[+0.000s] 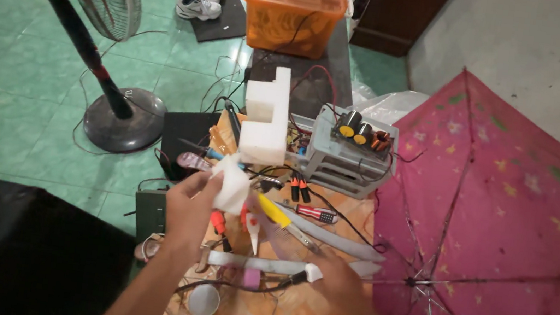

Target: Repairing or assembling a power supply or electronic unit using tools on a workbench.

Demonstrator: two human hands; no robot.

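Both hands reach down over a crowded wooden work surface (331, 206), seen from a head-worn camera. On the left, the left hand (190, 205) is raised with its fingers closed around a white crumpled wad (231, 186), perhaps cloth or foam; the exact material is hard to tell. Just below it lie small tools with red and orange handles and a thin white tube (253, 231). Further right, the right hand (338, 280) rests low on the bench, fingertips pinching the white end of a pale flat strip (260, 263) that runs leftward; motion blur hides how tightly it grips. A yellow-handled tool (275, 211) lies between the hands.

To do this well, the strip probably needs holding flat and steady with the right hand while the left brings the wad down in short, controlled strokes, clear of the loose wires.

Behind the hands stand a white foam block (265, 116) and a grey electronic unit with copper coils (352, 148). An open pink umbrella (499, 227) fills the right side, cut off by the edge. A standing fan (104, 50) at far left is also cropped, and the dark shape at bottom left cannot be identified.
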